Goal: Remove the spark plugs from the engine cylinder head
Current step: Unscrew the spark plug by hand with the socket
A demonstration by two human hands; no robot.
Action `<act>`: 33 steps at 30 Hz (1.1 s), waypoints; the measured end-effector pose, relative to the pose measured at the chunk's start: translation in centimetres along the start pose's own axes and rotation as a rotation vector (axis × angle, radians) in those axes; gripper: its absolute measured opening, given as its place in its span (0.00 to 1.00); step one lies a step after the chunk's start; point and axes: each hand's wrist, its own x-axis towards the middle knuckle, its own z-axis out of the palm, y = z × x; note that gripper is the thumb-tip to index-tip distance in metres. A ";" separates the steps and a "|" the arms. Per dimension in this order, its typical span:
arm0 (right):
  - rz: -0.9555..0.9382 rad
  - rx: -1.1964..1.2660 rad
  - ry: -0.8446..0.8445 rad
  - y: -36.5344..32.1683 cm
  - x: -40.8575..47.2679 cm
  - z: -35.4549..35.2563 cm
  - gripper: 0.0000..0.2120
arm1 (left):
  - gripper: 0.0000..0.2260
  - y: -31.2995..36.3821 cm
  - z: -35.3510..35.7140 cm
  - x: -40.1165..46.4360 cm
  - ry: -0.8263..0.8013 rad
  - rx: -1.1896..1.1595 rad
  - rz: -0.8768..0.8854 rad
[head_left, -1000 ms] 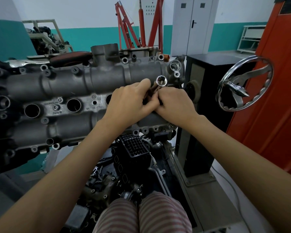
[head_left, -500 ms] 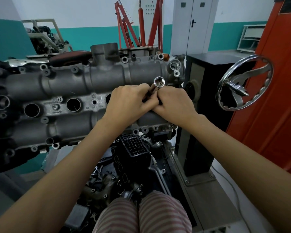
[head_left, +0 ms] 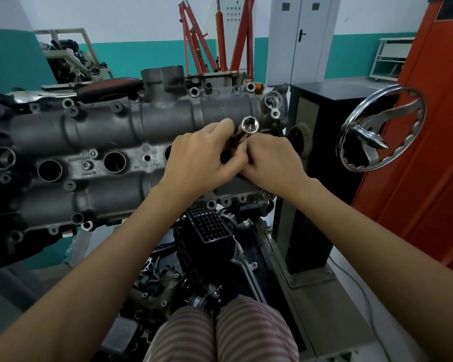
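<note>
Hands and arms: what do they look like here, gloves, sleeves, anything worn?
Both hands, left and right, are bare: no gloves, rings or watch visible. Both forearms are bare all the way to the frame edges, no sleeves in view. Striped trousers, pink and grey, show at the bottom.

- I'm in an auto workshop; a bare grey engine cylinder head [head_left: 94, 131] on a stand fills the left and centre of the frame
- A red engine hoist [head_left: 194, 50] stands at top centre; another engine on a frame [head_left: 68, 58] sits upper left
- A chrome handwheel [head_left: 379, 131] is at right; loose engine parts [head_left: 188, 262] lie at lower centre
</note>
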 end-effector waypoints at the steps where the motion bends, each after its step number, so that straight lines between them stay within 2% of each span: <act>1: 0.012 -0.001 -0.006 0.0 0.0 0.0 0.12 | 0.20 0.1 0.0 0.0 0.010 0.006 0.000; 7: 0.003 0.029 0.026 0.0 0.1 0.1 0.11 | 0.19 -0.2 0.1 0.0 0.015 -0.053 0.011; 12: 0.012 0.019 0.061 0.1 0.1 0.1 0.20 | 0.24 -0.6 0.0 0.0 -0.013 -0.112 0.004; 18: -0.025 0.013 0.006 0.0 0.1 0.0 0.20 | 0.22 -0.1 -0.1 0.0 -0.036 -0.082 -0.001; 22: -0.002 0.028 -0.025 -0.1 0.1 -0.2 0.11 | 0.19 0.1 -0.1 0.1 -0.011 -0.064 -0.006; 28: 0.034 0.030 -0.026 0.1 0.2 0.1 0.12 | 0.16 -0.2 0.1 0.0 0.023 -0.027 0.009; 33: 0.042 0.022 0.014 0.1 0.1 0.2 0.14 | 0.21 -0.4 0.2 -0.1 0.047 -0.053 -0.003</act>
